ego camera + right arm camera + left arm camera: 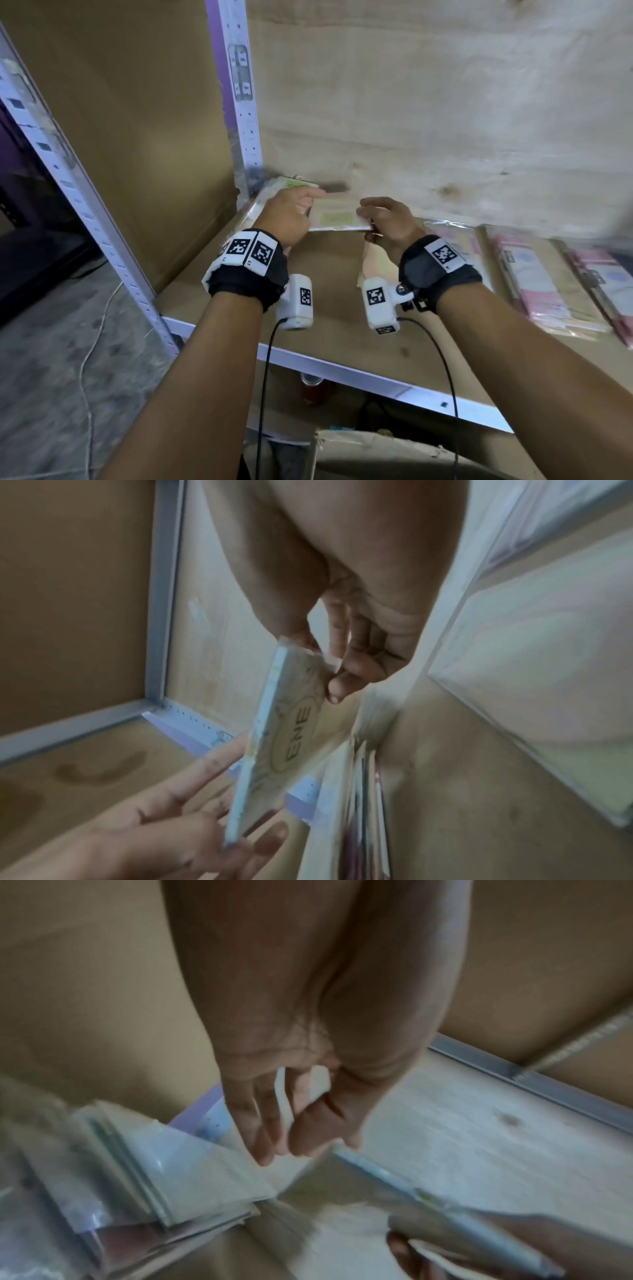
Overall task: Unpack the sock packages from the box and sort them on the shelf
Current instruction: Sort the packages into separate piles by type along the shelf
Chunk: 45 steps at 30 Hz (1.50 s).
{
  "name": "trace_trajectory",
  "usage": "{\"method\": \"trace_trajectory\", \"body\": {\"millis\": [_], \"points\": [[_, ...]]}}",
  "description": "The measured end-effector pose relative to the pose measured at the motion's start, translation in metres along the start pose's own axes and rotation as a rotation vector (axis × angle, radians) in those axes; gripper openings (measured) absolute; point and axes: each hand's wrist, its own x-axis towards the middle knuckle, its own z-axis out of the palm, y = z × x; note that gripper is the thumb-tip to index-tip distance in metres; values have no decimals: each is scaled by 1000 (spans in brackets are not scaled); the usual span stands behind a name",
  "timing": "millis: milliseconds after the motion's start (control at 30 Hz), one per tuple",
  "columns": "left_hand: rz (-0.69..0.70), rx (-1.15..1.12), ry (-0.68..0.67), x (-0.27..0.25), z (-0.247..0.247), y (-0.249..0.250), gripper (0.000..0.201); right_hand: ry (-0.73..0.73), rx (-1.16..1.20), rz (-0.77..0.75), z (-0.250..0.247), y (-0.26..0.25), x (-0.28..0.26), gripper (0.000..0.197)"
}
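While both my left hand (291,214) and right hand (385,219) pinch one sock package (337,217) by its short ends, its long axis runs left-right; the stack (270,192) by the shelf post (245,120) lies just left, nearer my left hand.

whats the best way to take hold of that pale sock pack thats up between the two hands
Take the pale sock pack by its two short ends, one from each side. It is flat, thin and wider than deep, held level above the shelf, so a thumb-over, fingers-under pinch suits it. The right hand already has that grip on its end; the left hand sits at the other end.
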Motion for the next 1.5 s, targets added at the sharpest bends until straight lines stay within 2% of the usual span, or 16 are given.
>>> {"method": "trace_trajectory", "body": {"millis": [100, 267, 400, 500, 633, 733, 833, 867, 967, 1000, 1067, 1133, 1200, 1267, 1367, 1500], "points": [[116, 111, -27, -11, 9, 22, 57, -45, 101, -5, -30, -15, -25, 20], [289, 36, 6, -28, 27, 49, 46, -64, 281, 41, -72, -34, -53, 13], [452, -88, 132, -33, 47, 70, 16, -136, 320, 26, -99, -40, -69, 16], [502, -144, 237, -31, 61, 81, 25, -172, 344, 21, -119, -41, -79, 23], [453, -279, 230, -29, 75, 88, 34, -191, 275, -69, -144, -31, -91, 20], [410, -408, 218, -28, 87, 94, 22, -106, -84, -189, -161, -15, -100, 12], [260, -656, 170, -24, 100, 95, 15, -75, -322, -265, -179, 3, -104, 38], [187, -712, 157, -22, 104, 94, 15, -90, -327, -271, -185, 9, -104, 40], [15, -774, 115, -15, 116, 91, 24, -190, -202, -213, -203, 26, -105, 20], [-25, -760, 111, -13, 119, 90, 28, -209, -147, -189, -208, 30, -106, 14], [-74, -676, 135, -10, 125, 86, 33, -221, -71, -159, -218, 40, -107, 17], [-44, -578, 157, -4, 127, 78, 37, -214, -75, -148, -226, 44, -106, 22], [9, -396, 128, 3, 126, 69, 49, -194, -88, -156, -233, 46, -106, 21], [38, -235, 86, 10, 126, 61, 59, -125, -52, -160, -239, 46, -104, 15], [48, -244, 27, 18, 136, 56, 53, -7, 14, -112, -242, 49, -101, 9], [14, -60, 49, 23, 149, 53, 62, 34, 30, -56, -239, 54, -100, 22]]}}
